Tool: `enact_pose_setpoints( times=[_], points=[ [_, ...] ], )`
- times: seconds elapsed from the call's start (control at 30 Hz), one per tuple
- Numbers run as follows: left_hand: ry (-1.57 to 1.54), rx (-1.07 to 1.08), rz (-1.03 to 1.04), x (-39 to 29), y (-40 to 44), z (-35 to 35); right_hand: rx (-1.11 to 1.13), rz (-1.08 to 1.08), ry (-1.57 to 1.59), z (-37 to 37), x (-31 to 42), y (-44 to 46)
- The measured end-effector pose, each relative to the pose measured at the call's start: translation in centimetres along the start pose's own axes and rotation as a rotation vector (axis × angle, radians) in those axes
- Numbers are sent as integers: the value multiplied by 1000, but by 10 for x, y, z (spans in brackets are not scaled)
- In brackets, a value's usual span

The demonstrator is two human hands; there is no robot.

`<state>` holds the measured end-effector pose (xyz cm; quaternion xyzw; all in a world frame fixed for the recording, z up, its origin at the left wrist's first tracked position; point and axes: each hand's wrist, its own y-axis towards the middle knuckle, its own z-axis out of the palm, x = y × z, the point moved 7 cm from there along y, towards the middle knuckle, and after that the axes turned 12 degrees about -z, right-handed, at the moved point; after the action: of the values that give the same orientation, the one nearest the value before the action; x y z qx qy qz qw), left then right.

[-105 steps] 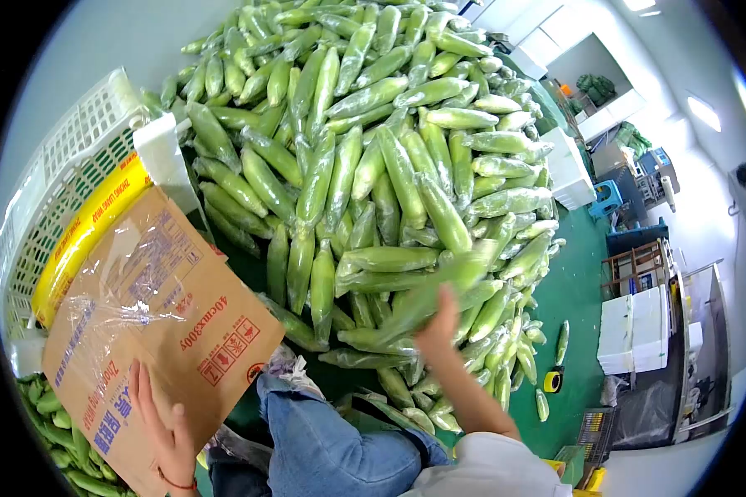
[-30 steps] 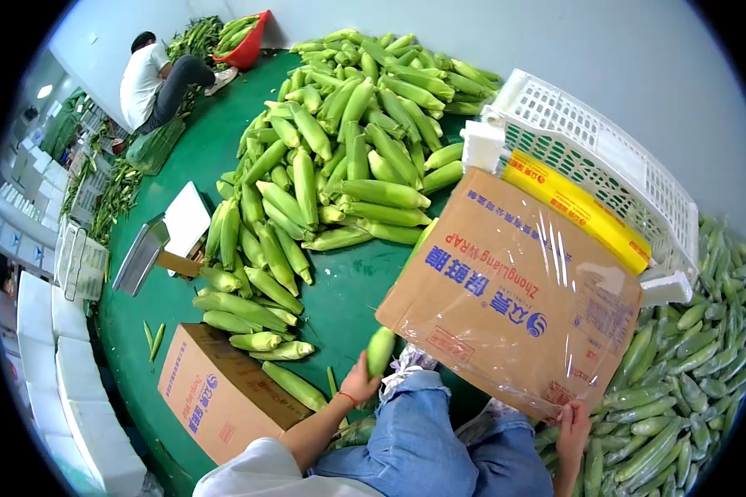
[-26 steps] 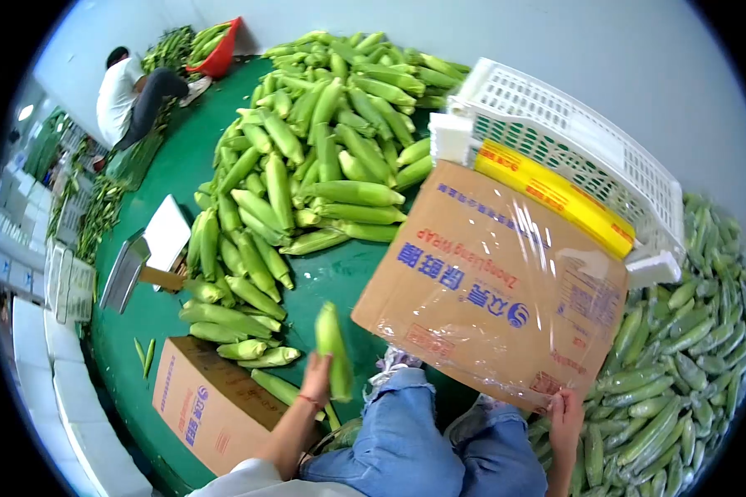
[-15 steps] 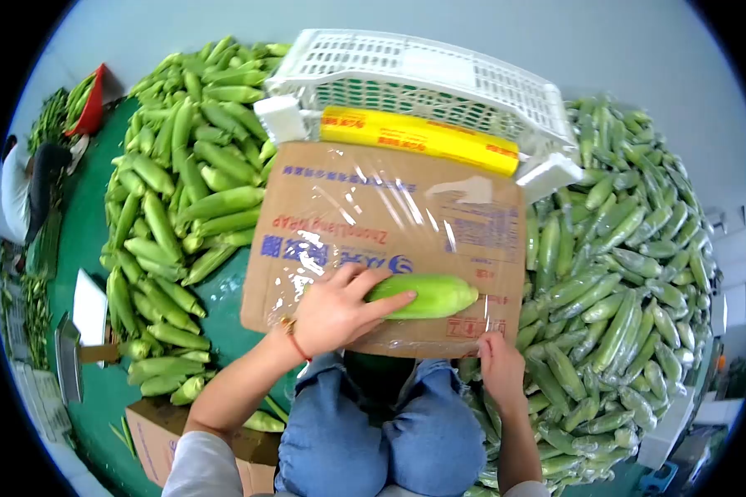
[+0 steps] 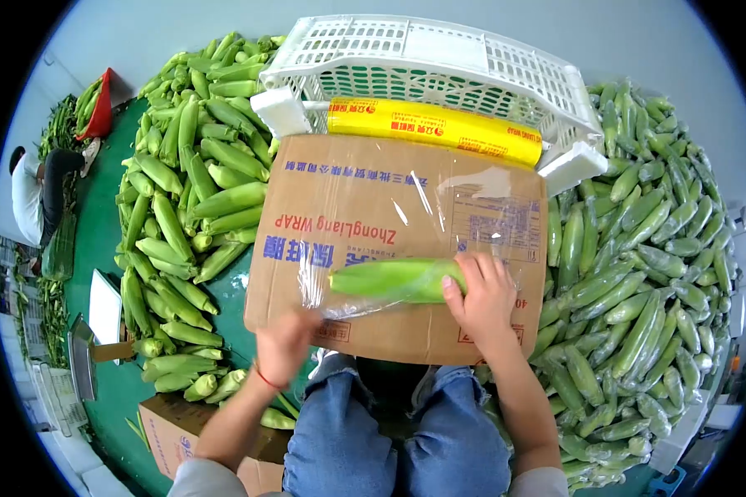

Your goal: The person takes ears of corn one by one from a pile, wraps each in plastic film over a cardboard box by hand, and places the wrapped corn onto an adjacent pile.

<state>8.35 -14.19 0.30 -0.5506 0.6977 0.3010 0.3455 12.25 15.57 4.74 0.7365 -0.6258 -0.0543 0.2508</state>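
Note:
A green ear of corn (image 5: 394,280) in its husk lies sideways on the cardboard sheet (image 5: 348,190), its pale end to the left. Clear plastic wrap (image 5: 360,308) spreads over the cardboard and partly under and around the corn. My right hand (image 5: 482,298) grips the corn's right end, thumb on the near side. At the cardboard's front left edge, my left hand (image 5: 288,344) is closed, slightly blurred, pinching the edge of the wrap. Behind the cardboard is the yellow wrap roll (image 5: 435,131).
A white plastic crate (image 5: 439,50) stands behind the roll. Unwrapped corn (image 5: 195,182) is heaped on the left, wrapped corn (image 5: 630,282) on the right. A cardboard box (image 5: 174,435) sits at lower left. Another person (image 5: 41,186) crouches far left near a red basket (image 5: 98,108).
My right hand has moved from the cardboard's front right edge onto the corn. My left hand has left the corn for the front left edge. The corn's pale end now points left.

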Motion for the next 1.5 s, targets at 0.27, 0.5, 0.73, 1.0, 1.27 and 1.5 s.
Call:
enact_pose_setpoints(
  times=[0.27,0.5,0.73,1.0,1.27,1.5],
  points=[
    [643,478,312,-105,161,103,-68,-8,16,3,-12,14],
    [548,592,236,-117,11,81,804,236,112,20,3,0],
    [571,-83,343,-115,90,90,174,-379,-42,-19,48,11],
    [407,235,553,-134,15,73,422,-345,141,1,42,-9],
    [498,334,497,-113,133,106,80,-577,-89,2,31,35],
    [1094,664,496,-114,181,162,542,-316,187,31,16,54]
  ],
)
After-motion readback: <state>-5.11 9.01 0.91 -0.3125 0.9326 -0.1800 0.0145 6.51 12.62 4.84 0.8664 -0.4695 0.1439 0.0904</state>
